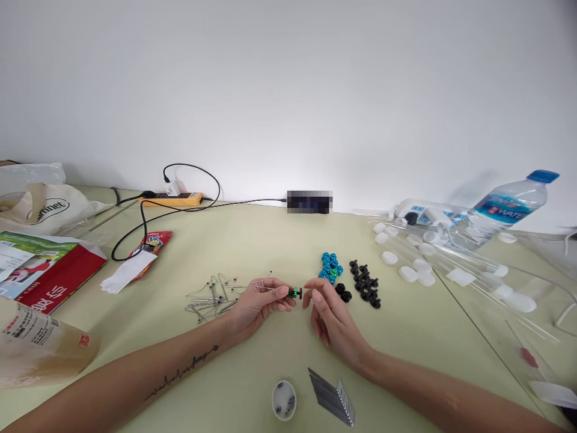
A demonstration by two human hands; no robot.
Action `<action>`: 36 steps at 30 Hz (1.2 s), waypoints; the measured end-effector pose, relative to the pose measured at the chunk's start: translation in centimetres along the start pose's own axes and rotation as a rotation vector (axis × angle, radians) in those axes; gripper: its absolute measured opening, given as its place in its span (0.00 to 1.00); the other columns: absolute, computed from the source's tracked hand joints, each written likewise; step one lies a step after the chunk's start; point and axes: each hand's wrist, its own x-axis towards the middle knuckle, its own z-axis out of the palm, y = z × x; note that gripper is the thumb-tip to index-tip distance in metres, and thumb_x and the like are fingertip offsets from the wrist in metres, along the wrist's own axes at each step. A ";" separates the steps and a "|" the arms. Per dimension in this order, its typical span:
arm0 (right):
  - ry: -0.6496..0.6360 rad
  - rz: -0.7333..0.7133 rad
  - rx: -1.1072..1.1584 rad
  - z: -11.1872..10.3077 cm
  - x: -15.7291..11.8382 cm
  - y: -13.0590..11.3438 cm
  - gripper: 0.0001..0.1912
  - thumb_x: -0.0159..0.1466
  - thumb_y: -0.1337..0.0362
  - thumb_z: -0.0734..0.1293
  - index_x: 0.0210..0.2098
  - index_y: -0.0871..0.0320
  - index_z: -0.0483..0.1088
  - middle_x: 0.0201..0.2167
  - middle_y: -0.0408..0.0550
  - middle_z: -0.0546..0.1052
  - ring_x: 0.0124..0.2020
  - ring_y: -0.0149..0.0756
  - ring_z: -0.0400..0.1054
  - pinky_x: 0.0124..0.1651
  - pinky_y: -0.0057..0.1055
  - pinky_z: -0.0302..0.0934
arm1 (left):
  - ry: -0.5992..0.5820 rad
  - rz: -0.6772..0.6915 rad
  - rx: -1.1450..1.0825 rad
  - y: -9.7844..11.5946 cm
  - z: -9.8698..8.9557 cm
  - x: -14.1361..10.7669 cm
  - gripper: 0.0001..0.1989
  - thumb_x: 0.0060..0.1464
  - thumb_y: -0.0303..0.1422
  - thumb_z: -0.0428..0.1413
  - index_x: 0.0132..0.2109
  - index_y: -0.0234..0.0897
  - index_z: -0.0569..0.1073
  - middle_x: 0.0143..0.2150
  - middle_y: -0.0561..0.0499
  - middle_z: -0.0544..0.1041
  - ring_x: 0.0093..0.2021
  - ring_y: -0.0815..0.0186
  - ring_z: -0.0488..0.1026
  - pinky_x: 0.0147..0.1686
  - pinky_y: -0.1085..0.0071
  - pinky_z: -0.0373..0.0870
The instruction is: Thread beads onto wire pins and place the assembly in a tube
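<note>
Head view. Left hand [259,304]: narrow pinch, thumb and fingers closed on a small green-and-black piece [295,293], its black disc end pointing right. Thin metal rod [264,284] runs out leftward past the same fingers; whether it is joined to the piece, cannot tell. The piece sits above the table, between the two hands

Right hand [331,322]: loosely curled, fingers half spread, forefinger and thumb a narrow gap apart, tips just beside the black disc end; contact cannot be told

Around them on the pale green table [252,240]: left of the left hand, a loose heap of thin metal rods [211,299], lying crosswise, some with small dark ends. Beyond the right hand, a cluster of blue knobs [326,264] with a green knob [333,272] among them; two black round parts [340,289] near its fingers; further right, black stemmed parts [365,282] grouped together

Nearer the wearer: small white cup [284,383], a few small metal bits [291,404] inside; to its right, bent metal rods [331,397] laid side by side in a neat row

Far edge: dark device [309,202], pixelated, cable leading left toward a yellow power strip [180,199]. Right side: tilted water bottle [505,207] above clear tubes and white caps [408,274]
</note>
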 end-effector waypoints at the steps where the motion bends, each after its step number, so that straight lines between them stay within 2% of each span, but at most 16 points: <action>1: -0.002 -0.007 0.011 0.0 0.0 -0.1 0.16 0.67 0.50 0.53 0.45 0.53 0.59 0.32 0.42 0.67 0.16 0.22 0.55 0.14 0.20 0.48 | 0.000 0.002 0.000 0.0 0.0 0.0 0.11 0.50 0.33 0.61 0.37 0.27 0.74 0.31 0.44 0.78 0.28 0.73 0.74 0.32 0.80 0.72; 3: -0.024 -0.018 0.012 0.0 0.0 -0.2 0.17 0.67 0.50 0.53 0.48 0.53 0.59 0.35 0.44 0.66 0.17 0.22 0.55 0.14 0.20 0.49 | 0.001 0.004 0.001 0.1 0.0 0.1 0.11 0.50 0.33 0.61 0.37 0.27 0.74 0.31 0.44 0.78 0.27 0.73 0.74 0.32 0.80 0.71; 8: -0.026 -0.004 -0.022 0.0 0.0 -0.2 0.18 0.67 0.49 0.53 0.46 0.54 0.61 0.33 0.44 0.67 0.17 0.23 0.56 0.14 0.20 0.48 | 0.002 -0.007 0.007 0.1 0.1 0.1 0.12 0.48 0.34 0.62 0.36 0.28 0.74 0.31 0.45 0.79 0.27 0.73 0.74 0.32 0.80 0.70; 12: -0.058 0.009 -0.131 -0.2 0.2 0.0 0.22 0.68 0.49 0.51 0.30 0.58 0.64 0.18 0.39 0.62 0.16 0.25 0.53 0.17 0.22 0.47 | -0.058 -0.034 0.079 0.1 0.3 -0.1 0.12 0.47 0.34 0.63 0.35 0.28 0.75 0.30 0.44 0.79 0.27 0.69 0.74 0.30 0.76 0.71; 15: -0.108 -0.004 -0.198 -0.3 0.3 -0.1 0.25 0.68 0.49 0.51 0.23 0.59 0.61 0.16 0.40 0.62 0.18 0.25 0.54 0.20 0.24 0.47 | -0.083 -0.038 0.141 0.1 0.5 -0.2 0.11 0.47 0.34 0.63 0.35 0.29 0.75 0.29 0.44 0.78 0.25 0.69 0.74 0.29 0.74 0.70; 17: -0.120 0.005 -0.188 -0.2 0.3 -0.1 0.22 0.67 0.50 0.54 0.25 0.58 0.61 0.18 0.39 0.62 0.18 0.25 0.53 0.20 0.23 0.46 | -0.078 -0.031 0.149 0.1 0.6 -0.3 0.11 0.47 0.34 0.63 0.34 0.29 0.75 0.29 0.45 0.78 0.26 0.69 0.74 0.30 0.74 0.70; 20: -0.091 0.017 -0.109 -0.1 0.2 -0.1 0.15 0.64 0.50 0.60 0.33 0.56 0.59 0.23 0.38 0.62 0.19 0.24 0.54 0.19 0.22 0.47 | -0.044 -0.013 0.121 0.1 0.6 -0.3 0.11 0.47 0.34 0.63 0.33 0.29 0.75 0.29 0.46 0.78 0.26 0.70 0.73 0.31 0.75 0.70; 23: -0.056 -0.005 -0.053 -0.1 0.1 -0.1 0.16 0.61 0.51 0.64 0.38 0.54 0.57 0.30 0.39 0.64 0.20 0.24 0.55 0.19 0.21 0.48 | -0.021 -0.002 0.105 0.2 0.6 -0.3 0.11 0.46 0.34 0.63 0.33 0.30 0.75 0.28 0.47 0.77 0.26 0.71 0.73 0.30 0.76 0.70; 25: -0.071 -0.019 -0.084 -0.2 0.1 -0.1 0.15 0.64 0.50 0.60 0.36 0.56 0.59 0.28 0.39 0.64 0.19 0.24 0.55 0.19 0.22 0.49 | -0.031 -0.002 0.117 0.2 0.7 -0.3 0.11 0.47 0.35 0.62 0.34 0.29 0.75 0.28 0.46 0.77 0.26 0.70 0.73 0.30 0.76 0.70; 27: -0.102 -0.023 -0.154 -0.2 0.2 -0.1 0.19 0.67 0.50 0.54 0.30 0.58 0.61 0.22 0.39 0.63 0.18 0.24 0.55 0.20 0.24 0.49 | -0.050 -0.006 0.139 0.2 0.7 -0.3 0.12 0.47 0.35 0.62 0.34 0.29 0.75 0.29 0.45 0.78 0.26 0.69 0.74 0.30 0.75 0.70; 29: -0.125 -0.014 -0.191 -0.2 0.2 -0.1 0.21 0.68 0.50 0.52 0.26 0.58 0.61 0.20 0.39 0.61 0.18 0.25 0.54 0.21 0.24 0.49 | -0.057 -0.005 0.151 0.2 0.7 -0.3 0.12 0.47 0.35 0.62 0.34 0.29 0.75 0.28 0.45 0.77 0.26 0.69 0.74 0.30 0.75 0.70; 32: -0.086 0.003 -0.125 0.0 0.2 -0.1 0.15 0.65 0.50 0.59 0.34 0.56 0.60 0.28 0.40 0.64 0.19 0.24 0.55 0.20 0.23 0.49 | -0.027 -0.001 0.127 0.2 0.6 -0.2 0.11 0.46 0.35 0.63 0.34 0.29 0.75 0.29 0.46 0.78 0.26 0.70 0.73 0.30 0.76 0.70; 34: -0.034 0.000 -0.072 0.1 0.2 0.0 0.16 0.62 0.50 0.63 0.40 0.54 0.57 0.36 0.42 0.65 0.21 0.23 0.56 0.20 0.22 0.51 | -0.007 0.002 0.104 0.2 0.6 -0.2 0.11 0.46 0.35 0.63 0.33 0.30 0.75 0.29 0.46 0.78 0.26 0.71 0.73 0.30 0.77 0.69; 36: -0.023 -0.008 -0.053 0.1 0.2 0.0 0.17 0.62 0.50 0.62 0.41 0.54 0.57 0.38 0.43 0.64 0.21 0.22 0.56 0.20 0.21 0.52 | -0.005 0.001 0.096 0.3 0.6 -0.2 0.11 0.46 0.35 0.63 0.33 0.30 0.75 0.29 0.46 0.78 0.26 0.71 0.73 0.30 0.77 0.70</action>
